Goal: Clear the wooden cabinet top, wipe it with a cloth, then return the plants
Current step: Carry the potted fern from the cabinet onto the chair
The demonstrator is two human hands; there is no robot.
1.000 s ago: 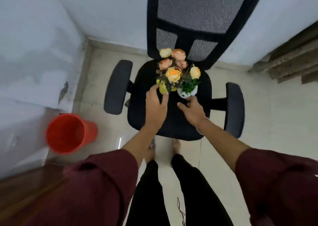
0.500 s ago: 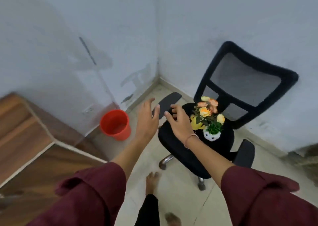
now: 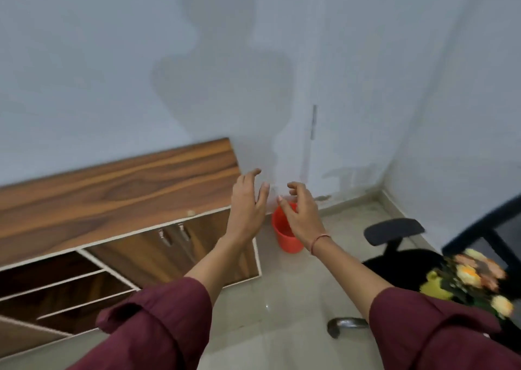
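The wooden cabinet top (image 3: 118,194) runs along the wall at the left, bare apart from a small pale speck near its front edge. My left hand (image 3: 248,203) hangs open just past the cabinet's right end. My right hand (image 3: 303,214) is open beside it, fingers curled, in front of an orange bucket. Both hands hold nothing. The plants (image 3: 473,282), orange and yellow flowers in a pot, sit blurred on the black chair seat (image 3: 406,268) at the far right.
An orange bucket (image 3: 286,240) stands on the tiled floor between the cabinet and the wall corner. The cabinet front has doors with metal handles (image 3: 173,234) and open shelves lower left. A chair armrest (image 3: 394,228) and chrome base leg (image 3: 346,324) are at right.
My view has swung left from the chair to the cabinet. Both hands left the plants on the chair seat and now hover empty near the cabinet's right end.
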